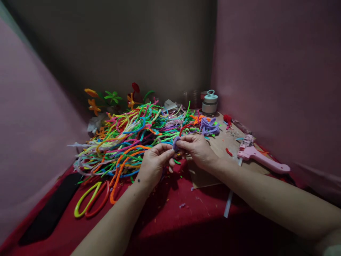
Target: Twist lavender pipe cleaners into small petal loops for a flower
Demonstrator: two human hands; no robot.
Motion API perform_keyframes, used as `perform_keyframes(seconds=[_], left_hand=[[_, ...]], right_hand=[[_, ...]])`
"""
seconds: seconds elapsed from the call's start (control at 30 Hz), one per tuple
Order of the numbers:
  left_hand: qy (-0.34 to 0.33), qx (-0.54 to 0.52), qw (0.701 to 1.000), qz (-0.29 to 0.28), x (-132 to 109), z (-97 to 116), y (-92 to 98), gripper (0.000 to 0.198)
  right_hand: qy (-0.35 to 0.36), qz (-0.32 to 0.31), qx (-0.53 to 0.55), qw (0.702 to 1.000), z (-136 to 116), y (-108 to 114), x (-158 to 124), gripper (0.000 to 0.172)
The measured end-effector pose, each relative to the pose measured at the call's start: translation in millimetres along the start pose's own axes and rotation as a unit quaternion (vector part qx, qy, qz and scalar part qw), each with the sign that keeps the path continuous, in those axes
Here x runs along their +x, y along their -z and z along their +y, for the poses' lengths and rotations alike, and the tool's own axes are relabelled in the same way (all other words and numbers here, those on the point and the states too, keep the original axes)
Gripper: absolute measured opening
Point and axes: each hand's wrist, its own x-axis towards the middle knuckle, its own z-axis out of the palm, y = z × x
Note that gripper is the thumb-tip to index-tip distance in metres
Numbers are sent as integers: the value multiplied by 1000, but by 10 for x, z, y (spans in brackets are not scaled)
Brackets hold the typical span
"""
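Observation:
Between my two hands is a small loop of purple pipe cleaner point(176, 143), held up over the table. My left hand point(157, 159) pinches its lower left side between thumb and forefinger. On the other side, the thumb and forefinger of my right hand point(197, 148) grip its upper right edge. Behind the hands spreads a large heap of pipe cleaners point(125, 142) in many colours. A bundle of bent purple pipe cleaners point(209, 126) lies just beyond my right hand.
A pink glue gun point(259, 156) with a glue stick rests on brown cardboard point(205, 176) at right. Scissors with yellow and red handles point(92, 201) and a black strip point(52, 209) lie front left. A lidded jar point(210, 103) and pipe cleaner flowers point(113, 96) stand behind.

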Motion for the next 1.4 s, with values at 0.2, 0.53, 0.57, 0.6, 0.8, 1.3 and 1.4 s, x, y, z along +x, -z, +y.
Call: perform_keyframes(seconds=[0.2, 0.53, 0.57, 0.6, 0.8, 1.3, 1.4], left_hand=[[0, 66, 998, -17, -2, -16, 0, 20], [-35, 70, 996, -43, 1, 23, -22, 16], [-35, 69, 996, -45, -1, 27, -24, 16], [-36, 68, 996, -45, -4, 30, -28, 16], [-47, 80, 995, -39, -23, 55, -59, 16], [-53, 88, 994, -32, 24, 1, 33, 13], [-46, 64, 996, -46, 42, -23, 47, 13]], right_hand=[[36, 15, -61, 997, 6, -35, -52, 20], [93, 10, -92, 991, 60, -5, -74, 17], [94, 10, -92, 991, 58, -4, -76, 17], [95, 11, -91, 991, 55, -3, -78, 17], [82, 13, -81, 993, 34, -7, -83, 18], [38, -29, -17, 999, 57, -1, -51, 18], [34, -38, -4, 999, 74, 5, -33, 19]])
